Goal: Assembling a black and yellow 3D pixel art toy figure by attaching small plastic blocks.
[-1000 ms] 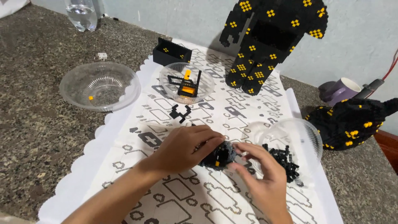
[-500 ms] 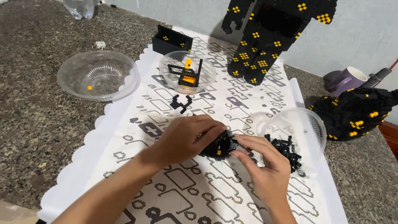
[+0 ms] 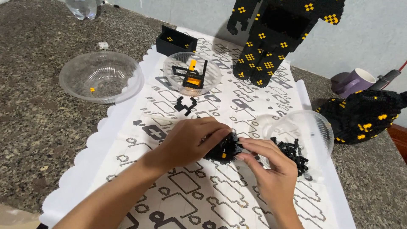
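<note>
— What's the setting?
— A speckled counter (image 3: 34,127) against a pale wall (image 3: 364,38), with a patterned mat (image 3: 178,186) down the middle.
— And the hands?
— At lower centre, left hand (image 3: 190,142) and right hand (image 3: 271,167) are both clamped on a black block piece (image 3: 224,149).

Both hands meet over a white scalloped paper mat printed with black outline shapes (image 3: 127,140), spread on a speckled grey stone worktop (image 3: 38,118).

Left hand (image 3: 190,140) arches over a small black brick-built cluster (image 3: 227,149), fingers curled onto its top. Right hand (image 3: 271,165) pinches the cluster's right edge with thumb and forefinger.

Just right of the hands: clear plastic bowl holding loose black bricks (image 3: 313,131). Farther up the mat: a second clear bowl with a black-and-orange brick piece (image 3: 191,73). Off the mat, left: a clear bowl with one yellow piece (image 3: 101,76). Tall black-and-yellow brick figure (image 3: 275,38) stands at the back.
</note>
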